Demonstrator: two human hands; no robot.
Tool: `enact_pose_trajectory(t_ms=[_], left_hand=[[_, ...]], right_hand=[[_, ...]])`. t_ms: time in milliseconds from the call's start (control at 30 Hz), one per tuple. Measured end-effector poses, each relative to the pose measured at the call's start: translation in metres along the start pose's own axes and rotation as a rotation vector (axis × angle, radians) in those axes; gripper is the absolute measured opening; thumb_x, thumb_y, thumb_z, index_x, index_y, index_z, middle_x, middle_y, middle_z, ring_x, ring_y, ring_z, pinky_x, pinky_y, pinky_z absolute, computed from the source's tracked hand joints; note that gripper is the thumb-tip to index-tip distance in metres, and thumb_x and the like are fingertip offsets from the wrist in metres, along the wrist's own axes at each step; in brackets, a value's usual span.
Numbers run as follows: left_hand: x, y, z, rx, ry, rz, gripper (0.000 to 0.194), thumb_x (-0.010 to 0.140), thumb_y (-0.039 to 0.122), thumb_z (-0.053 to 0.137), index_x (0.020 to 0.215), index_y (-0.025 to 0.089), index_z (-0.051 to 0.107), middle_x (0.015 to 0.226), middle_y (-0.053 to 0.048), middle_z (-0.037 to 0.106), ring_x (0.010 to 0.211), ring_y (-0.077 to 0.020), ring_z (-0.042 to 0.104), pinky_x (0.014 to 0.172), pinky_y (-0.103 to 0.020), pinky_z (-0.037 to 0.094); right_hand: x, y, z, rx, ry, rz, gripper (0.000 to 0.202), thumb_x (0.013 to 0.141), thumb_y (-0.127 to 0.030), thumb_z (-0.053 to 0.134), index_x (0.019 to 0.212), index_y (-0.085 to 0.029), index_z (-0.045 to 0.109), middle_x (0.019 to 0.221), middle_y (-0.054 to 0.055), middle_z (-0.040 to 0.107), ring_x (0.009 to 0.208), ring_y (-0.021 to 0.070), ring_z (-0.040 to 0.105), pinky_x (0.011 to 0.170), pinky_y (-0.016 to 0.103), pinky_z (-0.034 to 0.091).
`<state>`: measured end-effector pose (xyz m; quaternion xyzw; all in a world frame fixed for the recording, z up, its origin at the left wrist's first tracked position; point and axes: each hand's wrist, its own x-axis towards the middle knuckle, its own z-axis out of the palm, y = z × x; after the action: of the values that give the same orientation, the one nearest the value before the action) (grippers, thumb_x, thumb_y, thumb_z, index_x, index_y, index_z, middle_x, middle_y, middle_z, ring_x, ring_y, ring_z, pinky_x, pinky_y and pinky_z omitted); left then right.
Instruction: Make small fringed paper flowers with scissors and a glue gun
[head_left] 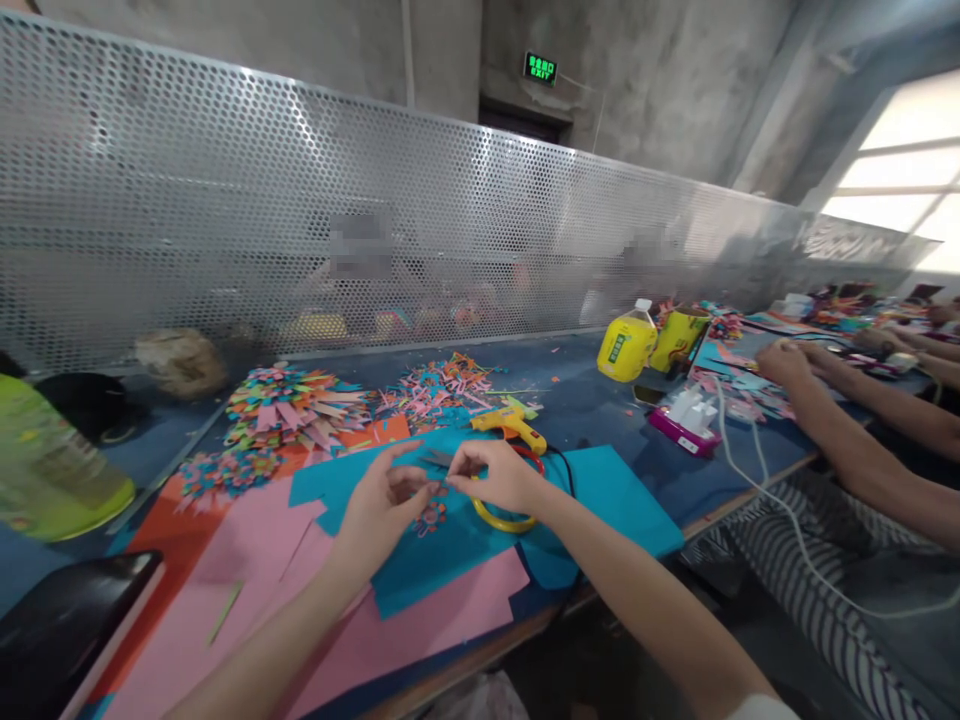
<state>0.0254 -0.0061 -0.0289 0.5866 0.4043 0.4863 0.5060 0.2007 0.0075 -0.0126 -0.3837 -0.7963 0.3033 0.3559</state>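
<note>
My left hand is closed, thumb and fingers pinching a small pink-and-blue looped paper flower. Close beside it, the thumb and forefinger of my right hand are pressed together at the flower's upper edge; what they grip is too small to make out. Partly behind the right hand lie scissors with a yellow and a red handle loop, their blades pointing left. A yellow hot glue gun rests just beyond. Under both hands is blue paper, with pink paper to the left.
Finished-looking paper clusters and loose paper strips are heaped behind. A perforated metal screen borders the table's back. Rightward stand a yellow jug, a purple box and a co-worker's arms. A black object sits front left.
</note>
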Motion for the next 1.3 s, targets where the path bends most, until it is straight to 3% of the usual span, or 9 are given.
enact_pose_trajectory(t_ms=[167, 300, 467, 667, 800, 967, 1067, 1167, 1300], left_hand=[[0.001, -0.001, -0.002, 0.025, 0.043, 0.018, 0.051, 0.063, 0.029, 0.067, 0.107, 0.019, 0.043, 0.067, 0.004, 0.061, 0.061, -0.0167, 0.063, 0.053, -0.026, 0.049], [0.004, -0.001, -0.005, 0.058, 0.101, 0.038, 0.048, 0.063, 0.031, 0.068, 0.103, 0.019, 0.045, 0.07, 0.003, 0.06, 0.069, -0.0187, 0.065, 0.058, -0.028, 0.051], [0.007, -0.003, -0.006, 0.031, 0.125, 0.057, 0.046, 0.064, 0.034, 0.067, 0.102, 0.019, 0.046, 0.068, 0.003, 0.058, 0.071, -0.0205, 0.066, 0.052, -0.028, 0.052], [0.009, -0.003, -0.006, 0.074, 0.111, 0.08, 0.04, 0.067, 0.035, 0.064, 0.099, 0.018, 0.048, 0.066, 0.002, 0.061, 0.066, -0.0198, 0.065, 0.05, -0.028, 0.05], [0.011, -0.005, -0.01, 0.109, 0.093, 0.082, 0.037, 0.069, 0.033, 0.061, 0.099, 0.017, 0.048, 0.066, 0.001, 0.061, 0.059, -0.0161, 0.062, 0.049, -0.026, 0.048], [0.013, -0.01, -0.014, 0.099, 0.098, 0.07, 0.037, 0.069, 0.032, 0.06, 0.101, 0.018, 0.047, 0.068, 0.003, 0.058, 0.057, -0.0137, 0.059, 0.049, -0.025, 0.046], [0.014, -0.011, -0.014, 0.091, 0.139, 0.082, 0.036, 0.07, 0.032, 0.059, 0.101, 0.019, 0.046, 0.071, 0.003, 0.054, 0.062, -0.0144, 0.06, 0.049, -0.024, 0.046], [0.013, -0.008, -0.014, 0.109, 0.181, 0.104, 0.03, 0.073, 0.03, 0.055, 0.099, 0.019, 0.045, 0.074, 0.002, 0.052, 0.059, -0.0123, 0.058, 0.048, -0.024, 0.045], [0.011, 0.0, -0.013, 0.091, 0.258, 0.146, 0.025, 0.075, 0.029, 0.054, 0.096, 0.02, 0.043, 0.075, 0.003, 0.05, 0.059, -0.0107, 0.056, 0.049, -0.023, 0.044]], right_hand=[[-0.001, 0.002, -0.008, -0.081, -0.002, -0.01, 0.01, 0.078, -0.023, 0.054, 0.075, -0.014, 0.057, 0.068, 0.001, 0.058, 0.062, 0.0104, 0.054, 0.058, 0.02, 0.044], [-0.012, 0.004, -0.017, -0.35, -0.031, -0.032, 0.016, 0.074, -0.024, 0.057, 0.087, -0.014, 0.057, 0.084, 0.006, 0.06, 0.079, 0.0153, 0.056, 0.071, 0.025, 0.044], [-0.028, -0.002, -0.013, -0.775, -0.083, 0.2, 0.032, 0.069, -0.022, 0.057, 0.098, -0.009, 0.054, 0.098, 0.015, 0.056, 0.095, 0.025, 0.051, 0.082, 0.033, 0.041], [-0.028, -0.01, -0.007, -0.971, -0.066, 0.355, 0.042, 0.064, -0.023, 0.057, 0.103, -0.007, 0.049, 0.103, 0.019, 0.052, 0.098, 0.0306, 0.048, 0.08, 0.037, 0.041], [-0.02, -0.002, -0.009, -1.006, -0.113, 0.409, 0.044, 0.064, -0.026, 0.058, 0.101, -0.005, 0.05, 0.1, 0.02, 0.054, 0.093, 0.0327, 0.052, 0.075, 0.039, 0.043], [-0.008, 0.015, -0.012, -0.989, -0.208, 0.417, 0.042, 0.054, -0.01, 0.063, 0.095, -0.006, 0.053, 0.093, 0.019, 0.058, 0.081, 0.0289, 0.058, 0.064, 0.031, 0.043], [-0.007, 0.02, -0.012, -0.979, -0.201, 0.404, 0.036, 0.059, -0.005, 0.058, 0.094, -0.008, 0.052, 0.092, 0.017, 0.059, 0.08, 0.0256, 0.059, 0.063, 0.027, 0.041], [-0.012, 0.018, -0.014, -0.943, -0.172, 0.375, 0.024, 0.066, -0.009, 0.055, 0.09, -0.01, 0.051, 0.091, 0.014, 0.059, 0.078, 0.0223, 0.058, 0.06, 0.025, 0.039], [-0.019, 0.009, -0.022, -0.689, -0.104, 0.403, 0.018, 0.072, -0.027, 0.057, 0.082, -0.015, 0.047, 0.077, 0.007, 0.057, 0.063, 0.0166, 0.054, 0.051, 0.024, 0.034]])
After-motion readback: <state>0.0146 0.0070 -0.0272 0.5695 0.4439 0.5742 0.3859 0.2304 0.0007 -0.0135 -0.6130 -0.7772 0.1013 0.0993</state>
